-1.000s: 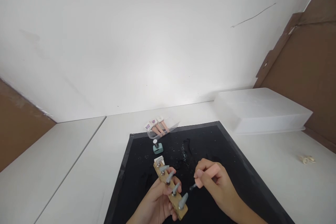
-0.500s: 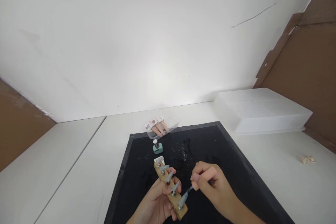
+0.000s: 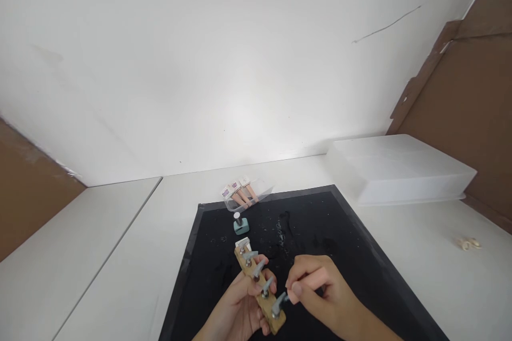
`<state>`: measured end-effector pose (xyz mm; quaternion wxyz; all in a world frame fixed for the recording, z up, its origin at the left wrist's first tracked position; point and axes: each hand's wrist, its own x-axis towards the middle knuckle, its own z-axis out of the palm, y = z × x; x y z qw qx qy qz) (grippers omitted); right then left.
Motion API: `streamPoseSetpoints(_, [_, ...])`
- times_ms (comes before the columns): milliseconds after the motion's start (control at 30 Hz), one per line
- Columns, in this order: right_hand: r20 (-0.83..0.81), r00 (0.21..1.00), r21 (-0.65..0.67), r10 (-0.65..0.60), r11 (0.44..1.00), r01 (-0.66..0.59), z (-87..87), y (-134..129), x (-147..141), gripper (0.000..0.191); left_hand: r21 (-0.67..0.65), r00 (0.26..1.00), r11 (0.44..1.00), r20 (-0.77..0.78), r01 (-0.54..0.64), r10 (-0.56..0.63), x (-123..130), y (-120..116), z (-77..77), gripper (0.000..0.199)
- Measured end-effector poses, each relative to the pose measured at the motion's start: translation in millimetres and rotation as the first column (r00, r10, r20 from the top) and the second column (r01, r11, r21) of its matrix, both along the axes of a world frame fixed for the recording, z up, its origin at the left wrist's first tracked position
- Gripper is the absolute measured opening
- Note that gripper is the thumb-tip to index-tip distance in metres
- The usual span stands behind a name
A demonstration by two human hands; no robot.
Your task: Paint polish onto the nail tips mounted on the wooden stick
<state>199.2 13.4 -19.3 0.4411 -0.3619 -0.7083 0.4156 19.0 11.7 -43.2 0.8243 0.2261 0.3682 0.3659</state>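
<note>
A wooden strip (image 3: 266, 306) bearing several grey-blue nail tips on small metal mounts lies tilted across my left hand (image 3: 240, 303), whose fingers are wrapped round it from below. My right hand (image 3: 326, 293) pinches a pink-handled brush (image 3: 312, 281). The brush's dark tip meets the nearest nail tip (image 3: 279, 303), at the low end of the strip. Just beyond the strip's far end stands a teal bottle (image 3: 241, 226) with a dark neck and a white top. A small white piece (image 3: 242, 243) shows behind the far end of the strip.
Under the hands is a black mat (image 3: 312, 218) on a white table (image 3: 120, 256). Pink-handled items with labels (image 3: 245, 193) lie in a clear tray at its back edge. At the right are a translucent box (image 3: 400, 170) and small cream rings (image 3: 468, 243).
My right hand has moved slightly left and down with the brush, whose tip is now closer over the nearest nail tip. The left hand and the strip have stayed put.
</note>
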Motion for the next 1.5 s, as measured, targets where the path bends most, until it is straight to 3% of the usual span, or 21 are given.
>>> streamPoseSetpoints(300, [-0.051,0.983,-0.026,-0.179,0.984,0.178,-8.4,3.2,-1.0,0.035,-0.005,1.0,1.0,0.016,-0.001,0.001,-2.8,-1.2,-8.6,0.039])
streamPoseSetpoints(567, [-0.18,0.978,0.008,-0.106,0.994,0.109,-4.8,0.6,-1.2,0.038,-0.003,0.999,1.0,0.033,0.021,-0.021,-4.7,-1.2,-1.1,0.031])
streamPoseSetpoints(1000, [-0.311,0.939,-0.054,-0.15,0.989,0.14,-13.4,2.0,-0.6,0.042,-0.014,1.0,1.0,0.019,-0.004,0.004,-4.6,-2.7,-6.4,0.036])
streamPoseSetpoints(1267, [-0.404,0.906,-0.13,-0.126,0.988,0.08,-21.4,3.4,0.8,0.035,0.0,1.0,1.0,0.02,0.008,-0.008,-5.0,-4.4,2.2,0.031])
streamPoseSetpoints(1500, [-0.342,0.939,-0.11,-0.028,0.994,-0.01,-14.0,2.6,0.9,0.045,-0.036,1.0,0.999,0.004,-0.013,0.013,-3.7,-1.6,-5.1,0.036])
